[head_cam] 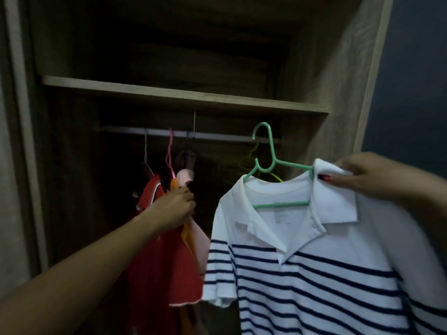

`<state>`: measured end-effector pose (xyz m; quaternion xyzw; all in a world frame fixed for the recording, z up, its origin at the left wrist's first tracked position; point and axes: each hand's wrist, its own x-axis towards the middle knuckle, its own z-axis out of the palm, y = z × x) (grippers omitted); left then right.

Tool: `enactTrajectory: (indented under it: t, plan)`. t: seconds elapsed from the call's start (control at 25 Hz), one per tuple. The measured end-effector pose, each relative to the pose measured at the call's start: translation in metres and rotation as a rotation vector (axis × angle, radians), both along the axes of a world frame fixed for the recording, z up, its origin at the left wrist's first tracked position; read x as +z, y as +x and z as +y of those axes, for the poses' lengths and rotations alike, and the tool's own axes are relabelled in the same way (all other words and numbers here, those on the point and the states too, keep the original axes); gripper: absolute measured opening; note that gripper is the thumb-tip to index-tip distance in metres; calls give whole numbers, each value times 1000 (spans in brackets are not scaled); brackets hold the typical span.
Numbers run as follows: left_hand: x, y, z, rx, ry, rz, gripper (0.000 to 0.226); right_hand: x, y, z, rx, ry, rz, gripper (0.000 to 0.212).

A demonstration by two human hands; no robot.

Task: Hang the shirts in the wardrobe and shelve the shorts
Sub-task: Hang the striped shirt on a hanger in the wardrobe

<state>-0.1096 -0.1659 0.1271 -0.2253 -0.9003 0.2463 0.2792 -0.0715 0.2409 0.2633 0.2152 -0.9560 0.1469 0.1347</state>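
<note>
My right hand [370, 176] pinched the striped shirt [326, 262] collar; left hand [177, 206] gripped hung clothes [167, 262]; I couldn't read the dark wardrobe [338, 68] behind.

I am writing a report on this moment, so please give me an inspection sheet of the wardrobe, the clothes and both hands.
Surface: wooden shelf above the rail.
Job's things: striped shirt on green hanger, not yet on the rail; red shirt hanging there.
Clutter: yellow hanger on the rail, dim.
Hands: left hand grips an orange garment; right hand pinches the striped shirt's collar.
Cables: nothing seen.
Surroundings: wardrobe side panel; dark wall at right.
</note>
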Motion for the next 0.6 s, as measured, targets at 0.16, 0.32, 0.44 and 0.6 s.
enactTrajectory:
  t: [0.16,0.32,0.44,0.6]
  plan:
    - [-6,9,-9,-59,131,-22,31,-9,-52,-85,22,-162,41,29]
    - [4,15,-2,-19,178,-65,34,-20,-101,-149,-27,-240,47,34]
    - [11,27,4,-8,208,-46,27,-41,-123,-180,-19,-192,13,31]
    - [10,42,7,56,209,25,34,-78,-142,-188,-7,-140,-6,31]
